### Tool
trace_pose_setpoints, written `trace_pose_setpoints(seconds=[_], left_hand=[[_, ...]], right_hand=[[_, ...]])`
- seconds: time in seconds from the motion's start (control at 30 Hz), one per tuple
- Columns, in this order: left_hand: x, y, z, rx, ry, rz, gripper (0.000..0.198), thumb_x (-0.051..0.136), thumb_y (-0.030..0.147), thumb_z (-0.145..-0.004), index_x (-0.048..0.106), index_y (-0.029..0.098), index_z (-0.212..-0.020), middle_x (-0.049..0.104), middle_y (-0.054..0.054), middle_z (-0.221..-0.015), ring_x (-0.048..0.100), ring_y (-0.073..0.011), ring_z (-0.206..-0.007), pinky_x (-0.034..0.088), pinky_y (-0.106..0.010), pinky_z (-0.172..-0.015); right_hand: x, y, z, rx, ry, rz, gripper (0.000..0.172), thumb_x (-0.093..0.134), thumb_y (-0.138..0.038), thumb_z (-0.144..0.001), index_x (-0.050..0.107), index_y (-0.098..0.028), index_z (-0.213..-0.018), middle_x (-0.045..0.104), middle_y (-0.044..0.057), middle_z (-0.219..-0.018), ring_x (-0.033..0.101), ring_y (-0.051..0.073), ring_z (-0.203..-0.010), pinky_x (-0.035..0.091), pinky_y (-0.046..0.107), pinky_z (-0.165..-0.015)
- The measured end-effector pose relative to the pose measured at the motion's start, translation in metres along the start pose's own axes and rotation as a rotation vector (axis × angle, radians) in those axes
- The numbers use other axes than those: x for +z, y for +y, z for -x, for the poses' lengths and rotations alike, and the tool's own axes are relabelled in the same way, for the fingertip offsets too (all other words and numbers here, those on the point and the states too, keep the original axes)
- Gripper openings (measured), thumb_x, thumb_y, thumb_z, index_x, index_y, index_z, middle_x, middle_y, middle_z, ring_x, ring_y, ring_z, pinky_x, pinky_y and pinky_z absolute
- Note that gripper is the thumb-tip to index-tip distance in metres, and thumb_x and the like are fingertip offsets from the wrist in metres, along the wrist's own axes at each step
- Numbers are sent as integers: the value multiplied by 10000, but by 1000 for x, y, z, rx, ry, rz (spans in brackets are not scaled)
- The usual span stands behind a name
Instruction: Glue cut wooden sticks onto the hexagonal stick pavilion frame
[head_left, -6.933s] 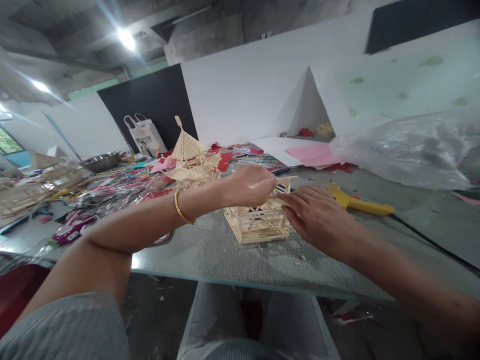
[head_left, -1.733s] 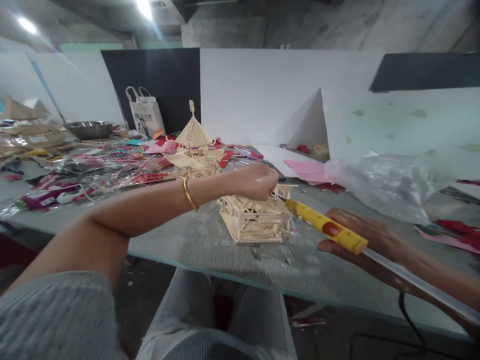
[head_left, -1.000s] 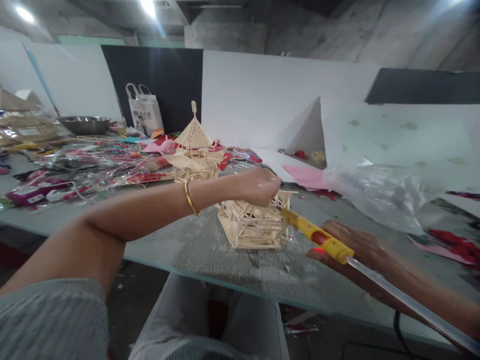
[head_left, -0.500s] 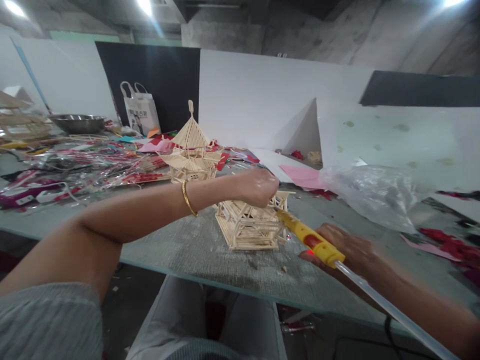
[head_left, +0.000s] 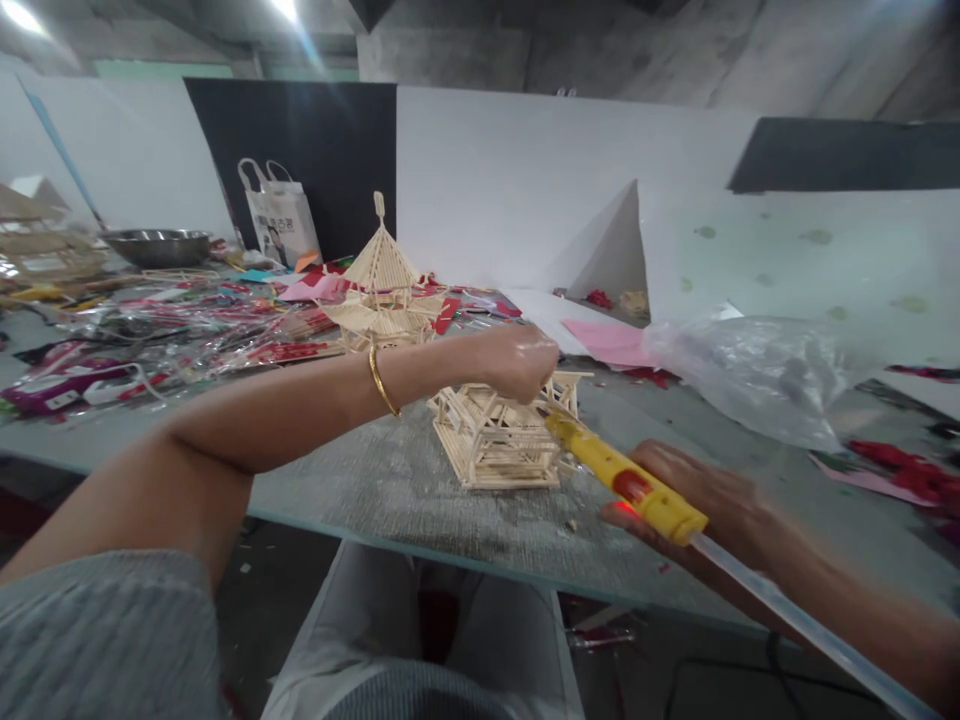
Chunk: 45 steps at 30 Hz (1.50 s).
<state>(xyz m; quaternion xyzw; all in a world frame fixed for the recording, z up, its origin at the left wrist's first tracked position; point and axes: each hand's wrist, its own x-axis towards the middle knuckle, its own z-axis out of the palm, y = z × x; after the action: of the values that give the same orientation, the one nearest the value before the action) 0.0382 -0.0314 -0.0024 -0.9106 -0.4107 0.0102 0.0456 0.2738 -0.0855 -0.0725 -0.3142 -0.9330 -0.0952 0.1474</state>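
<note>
In the head view, my right hand (head_left: 686, 490) is closed around a yellow hot glue gun (head_left: 630, 482) with a long clear glue stick out of its back. Its nozzle reaches into the near right side of a small wooden-stick pavilion model (head_left: 510, 450) on the table. My left hand (head_left: 521, 362) is curled into a fist over the top of that model; its fingertips face away, so what they hold is hidden. Behind my left forearm stands a taller stick pavilion (head_left: 386, 290) with a pointed roof, partly covered by the arm.
A metal bowl (head_left: 157, 247), a white paper bag (head_left: 281, 215) and a heap of plastic-wrapped red sticks (head_left: 225, 320) lie at the left. Pink paper (head_left: 607, 342) and a crumpled clear plastic bag (head_left: 757, 375) are at the right. The table's front edge (head_left: 450, 572) runs above my knees.
The view has shifted slightly. Both hands stay at the small model, with the glue gun's nozzle still against its right side and the left fist above it.
</note>
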Motion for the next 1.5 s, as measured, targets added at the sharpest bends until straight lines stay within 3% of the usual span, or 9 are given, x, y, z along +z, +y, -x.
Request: trace_pose_setpoints(seconds=[0.1, 0.17, 0.37, 0.5, 0.87, 1.2, 1.5], left_hand=[[0, -4, -2, 46, -15, 31, 209, 527, 92, -590, 720, 103, -668, 607, -52, -559, 396, -100, -498, 263, -273, -516], [-1, -6, -3, 47, -39, 49, 197, 530, 110, -592, 718, 117, -650, 601, -38, -545, 393, -96, -498, 259, -270, -520], [-5, -7, -6, 29, -87, 85, 215, 547, 129, -583, 727, 135, -701, 643, -27, -598, 426, -89, -521, 275, -250, -531], [-5, -7, -8, 28, -99, 87, 199, 553, 140, -586, 723, 136, -690, 623, -23, -563, 428, -90, -514, 281, -248, -528], [-8, 0, -10, 6, -114, 4, 213, 539, 140, -592, 723, 129, -699, 623, -41, -591, 431, -94, -507, 284, -255, -506], [-13, 3, -11, -5, -156, 9, 226, 533, 122, -588, 715, 107, -721, 600, -56, -584, 430, -110, -543, 312, -272, -554], [-13, 4, -11, -20, -129, -18, 213, 532, 128, -597, 717, 114, -703, 601, -62, -588, 420, -107, -514, 288, -271, -506]], right_hand=[[1, -10, -8, -64, 12, -52, 25, 438, -235, -878, 454, -218, -888, 532, 17, -775, 551, 146, -635, 447, 265, -538], [3, -15, -14, -106, 78, -80, 61, 424, -184, -843, 462, -201, -887, 559, 35, -803, 577, 158, -675, 453, 270, -554], [7, -23, -26, -135, 52, -117, 92, 435, -218, -846, 503, -171, -883, 607, 56, -821, 598, 163, -696, 435, 267, -567], [7, -24, -28, -161, 117, -120, 126, 388, -208, -866, 504, -164, -884, 615, 61, -817, 585, 134, -636, 391, 233, -513], [9, -28, -33, -98, 83, -135, 84, 428, -163, -797, 494, -149, -846, 607, 72, -802, 571, 140, -584, 394, 252, -503], [19, -30, -38, -43, 50, -15, 198, 496, -127, -672, 516, -158, -866, 624, 47, -834, 599, 157, -605, 359, 252, -468], [23, -30, -39, -96, 168, 56, 208, 501, -125, -661, 520, -168, -863, 637, 44, -832, 589, 157, -561, 322, 259, -435]])
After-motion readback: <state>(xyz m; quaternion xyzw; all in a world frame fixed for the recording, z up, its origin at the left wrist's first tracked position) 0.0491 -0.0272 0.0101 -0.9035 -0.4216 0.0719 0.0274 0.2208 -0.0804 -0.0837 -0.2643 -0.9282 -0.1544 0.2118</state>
